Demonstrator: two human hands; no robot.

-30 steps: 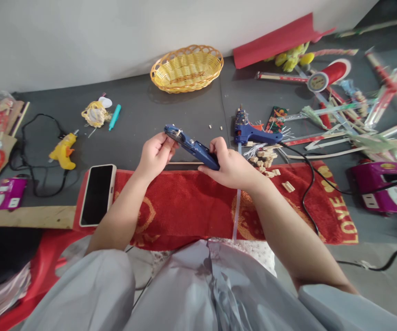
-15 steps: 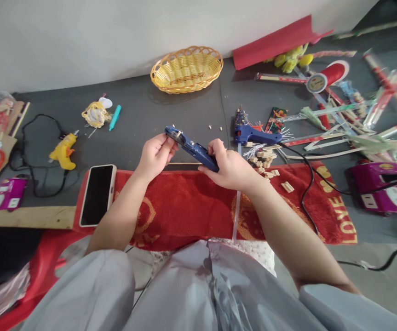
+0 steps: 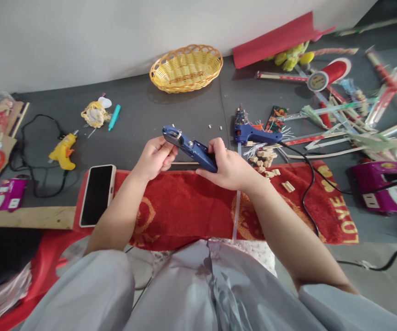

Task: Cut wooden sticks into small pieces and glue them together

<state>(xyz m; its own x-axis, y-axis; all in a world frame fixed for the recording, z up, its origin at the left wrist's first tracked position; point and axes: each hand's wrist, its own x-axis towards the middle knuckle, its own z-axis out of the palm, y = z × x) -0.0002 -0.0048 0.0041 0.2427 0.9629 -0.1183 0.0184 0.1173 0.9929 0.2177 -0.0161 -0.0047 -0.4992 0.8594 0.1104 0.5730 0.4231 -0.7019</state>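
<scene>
"Where's the blue hand cutter (image 3: 195,151)?"

"Held up around the far edge of the red towel (image 3: 191,202), between the two hands. Its long axis slants: head away from the towel and leftward, handles back toward it and rightward."

"Which hand is nearer?"

"Neither; both are at it. The right hand (image 3: 231,163) wraps the handle end, fingers curled round, thumb along the side nearest the towel."

"And the left hand (image 3: 155,158)?"

"Thumb and fingertips pinched together just by the head. Whether anything small sits between them, I can't tell."

"Anything close?"

"Small wooden pieces (image 3: 266,157), piled at the towel's far edge, right of the right hand."
</scene>
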